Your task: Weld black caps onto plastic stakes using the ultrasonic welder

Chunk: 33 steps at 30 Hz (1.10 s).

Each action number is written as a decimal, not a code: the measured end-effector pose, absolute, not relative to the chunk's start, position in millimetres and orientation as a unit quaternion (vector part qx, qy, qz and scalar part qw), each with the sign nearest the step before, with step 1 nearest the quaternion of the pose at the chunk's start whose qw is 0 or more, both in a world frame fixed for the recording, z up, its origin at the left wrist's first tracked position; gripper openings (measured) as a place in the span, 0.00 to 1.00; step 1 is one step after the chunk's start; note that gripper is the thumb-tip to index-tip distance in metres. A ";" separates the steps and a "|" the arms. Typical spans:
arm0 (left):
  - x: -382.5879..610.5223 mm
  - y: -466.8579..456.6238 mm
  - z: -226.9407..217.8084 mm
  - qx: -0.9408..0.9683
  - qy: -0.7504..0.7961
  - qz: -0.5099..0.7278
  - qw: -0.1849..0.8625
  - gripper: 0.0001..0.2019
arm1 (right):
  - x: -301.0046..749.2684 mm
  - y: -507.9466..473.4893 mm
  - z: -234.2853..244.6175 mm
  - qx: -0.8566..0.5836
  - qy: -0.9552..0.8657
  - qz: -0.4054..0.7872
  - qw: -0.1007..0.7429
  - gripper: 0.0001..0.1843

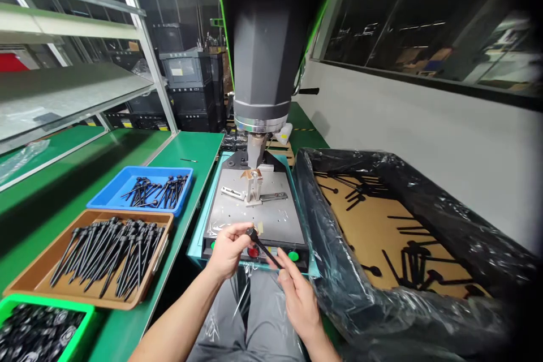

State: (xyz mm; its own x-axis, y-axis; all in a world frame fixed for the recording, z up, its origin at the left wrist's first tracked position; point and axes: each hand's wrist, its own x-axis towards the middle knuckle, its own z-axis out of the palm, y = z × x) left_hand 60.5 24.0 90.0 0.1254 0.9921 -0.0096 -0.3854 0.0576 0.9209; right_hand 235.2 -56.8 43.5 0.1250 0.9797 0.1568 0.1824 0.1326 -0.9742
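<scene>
Between my two hands, in front of the machine, is a black rod with a round head [265, 250]. My left hand [229, 249] pinches its head end between thumb and fingers. Its thin far end lies in the fingers of my right hand [293, 288], which are closed around it. Just beyond my hands is the machine's grey base plate [237, 220], with a red button and green buttons along its front edge. A metal fixture [254, 186] stands on the plate under the machine's pointed tool [255, 150].
Left on the green bench are a blue tray [102, 198] and a brown tray [25, 277] of black rods, plus a green bin [87, 317] of small black parts. On the right, a large box lined with black plastic [360, 294] holds scattered rods. The machine's dark head [267, 45] hangs overhead.
</scene>
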 end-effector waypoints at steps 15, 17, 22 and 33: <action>38.8 -10.0 73.0 0.440 0.354 0.531 0.632 0.17 | 186.9 -75.5 31.0 -0.512 -0.526 0.481 0.479 0.20; 37.1 -11.8 71.7 0.445 0.359 0.527 0.628 0.18 | 184.8 -76.7 26.9 -0.521 -0.525 0.471 0.482 0.20; 36.1 -15.7 71.1 0.438 0.358 0.527 0.635 0.19 | 177.7 -78.7 26.5 -0.546 -0.524 0.438 0.486 0.20; 28.6 -18.0 72.4 0.381 0.367 0.516 0.673 0.16 | 158.8 -82.3 35.9 -0.454 -0.443 0.616 0.466 0.31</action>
State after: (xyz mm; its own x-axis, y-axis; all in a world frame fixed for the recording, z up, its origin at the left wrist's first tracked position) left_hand 28.6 -18.0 72.4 0.1971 0.9751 -0.1015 -0.4154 0.1769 0.8923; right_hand 158.8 -82.3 35.9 -0.1533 0.9773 -0.1463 -0.1722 -0.1722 -0.9699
